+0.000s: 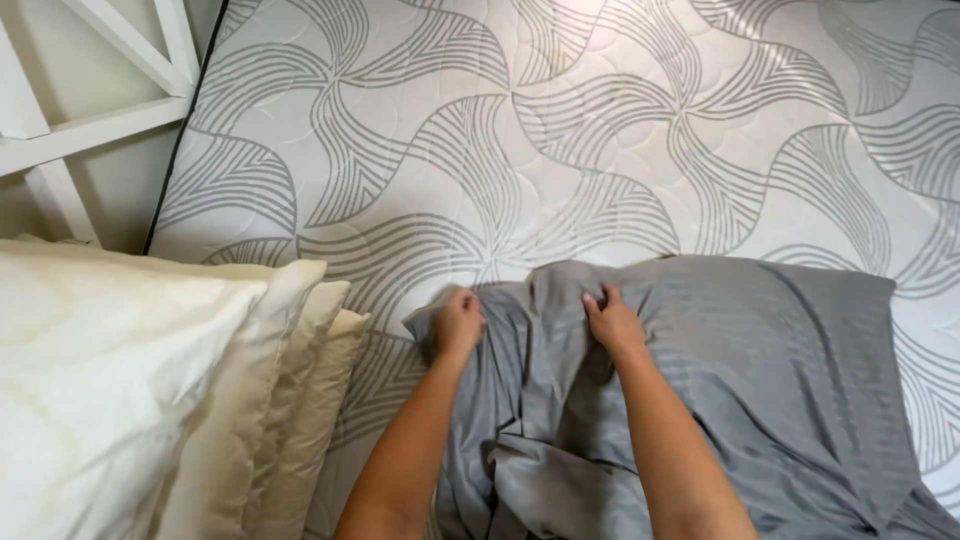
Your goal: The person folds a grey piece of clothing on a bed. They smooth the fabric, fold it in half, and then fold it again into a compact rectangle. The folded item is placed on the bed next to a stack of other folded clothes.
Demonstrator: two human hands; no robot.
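A grey striped sheet (770, 370) lies bunched on a bare quilted mattress (560, 130) patterned with grey swirls. My left hand (458, 322) grips the sheet's left edge, fingers curled into the fabric. My right hand (612, 322) pinches a fold of the same sheet a little to the right, near its top edge. Both forearms reach in from the bottom of the view, and the fabric between them is crumpled.
A stack of cream pillows (150, 390) lies along the mattress's left side. Behind them, at the top left, stands a white wooden frame (90, 120) against a pale wall. Bare mattress stretches beyond the sheet.
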